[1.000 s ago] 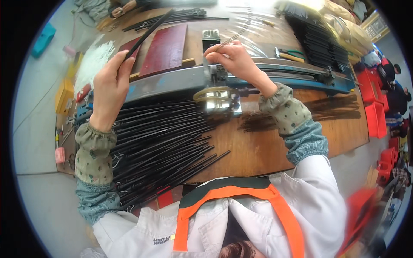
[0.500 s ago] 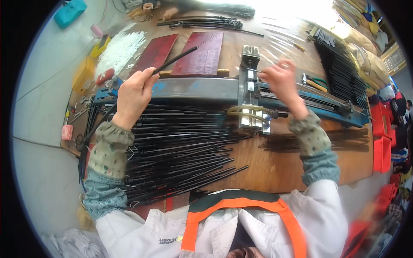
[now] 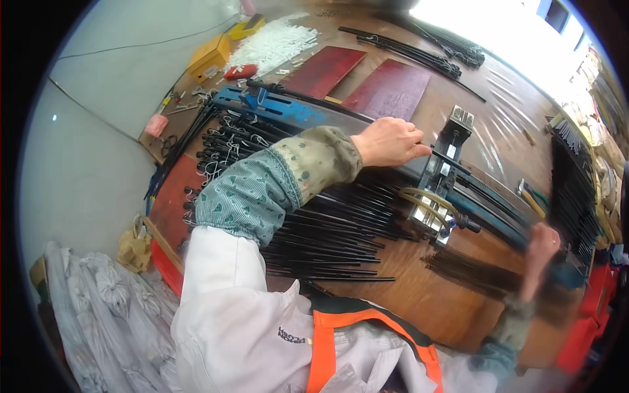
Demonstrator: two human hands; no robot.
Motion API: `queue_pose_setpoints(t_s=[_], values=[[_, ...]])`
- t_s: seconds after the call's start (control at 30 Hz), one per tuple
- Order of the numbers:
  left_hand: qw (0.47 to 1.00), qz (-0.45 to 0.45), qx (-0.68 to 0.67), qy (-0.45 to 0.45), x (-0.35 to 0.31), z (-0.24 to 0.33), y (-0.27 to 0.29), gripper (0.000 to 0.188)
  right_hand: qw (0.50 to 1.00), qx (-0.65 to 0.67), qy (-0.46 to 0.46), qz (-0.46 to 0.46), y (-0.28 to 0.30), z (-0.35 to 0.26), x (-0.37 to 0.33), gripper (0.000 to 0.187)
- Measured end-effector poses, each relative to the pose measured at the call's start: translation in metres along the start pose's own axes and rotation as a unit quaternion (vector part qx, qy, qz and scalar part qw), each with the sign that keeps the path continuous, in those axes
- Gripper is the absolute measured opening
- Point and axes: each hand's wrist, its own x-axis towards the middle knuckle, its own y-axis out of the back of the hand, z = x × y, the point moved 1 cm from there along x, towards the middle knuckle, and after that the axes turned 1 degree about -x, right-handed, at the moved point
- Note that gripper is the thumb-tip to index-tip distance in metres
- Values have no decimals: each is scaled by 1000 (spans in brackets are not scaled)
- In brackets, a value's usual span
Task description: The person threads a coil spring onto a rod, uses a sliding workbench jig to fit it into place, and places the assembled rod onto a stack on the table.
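My left hand (image 3: 392, 142) is closed around a long black rod (image 3: 308, 99). This rod lies along the blue metal fixture (image 3: 298, 112), and its right part reaches the metal clamp block (image 3: 447, 154), which has pale hoses. At the fixture's right end, my right hand (image 3: 542, 247) is smeared by motion, so its fingers and anything in them cannot be made out. Below my left forearm lies a big pile of black rods (image 3: 327, 236), several with white cords at their left ends.
Behind the fixture lie two dark red boards (image 3: 390, 88) and a heap of small white pieces (image 3: 272, 46) beside a yellow box (image 3: 208, 57). Pliers (image 3: 532, 198) and a stack of black rods (image 3: 575, 190) are at the right. Thin dark rods (image 3: 468, 270) lie in front of the clamp.
My left hand has moved right toward the clamp, bringing the rod down along the fixture. My right hand has left the clamp for the fixture's right end. The view has turned.
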Motion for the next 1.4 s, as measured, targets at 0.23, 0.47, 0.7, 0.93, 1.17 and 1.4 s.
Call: queue_pose_setpoints(t_s=[0.23, 0.47, 0.7, 0.93, 1.17, 1.4], values=[[994, 36, -100, 35, -3, 2, -11, 31, 994, 36, -76, -73, -16, 10, -17, 38], [987, 0, -140, 84, 1, 1, -6, 28, 999, 25, -40, 9, 3, -4, -3, 11], [995, -56, -17, 77, -3, 9, -9, 26, 996, 83, 30, 8, 68, -150, 33, 37], [996, -44, 10, 79, 6, 15, -13, 25, 984, 169, -29, -56, 68, -181, 12, 33], [998, -22, -2, 65, 3, 19, -13, 22, 943, 317, -40, -96, 39, -201, 13, 26], [993, 89, 45, -58, 7, 11, -25, 26, 810, 467, -247, -255, 31, -201, 20, 53]])
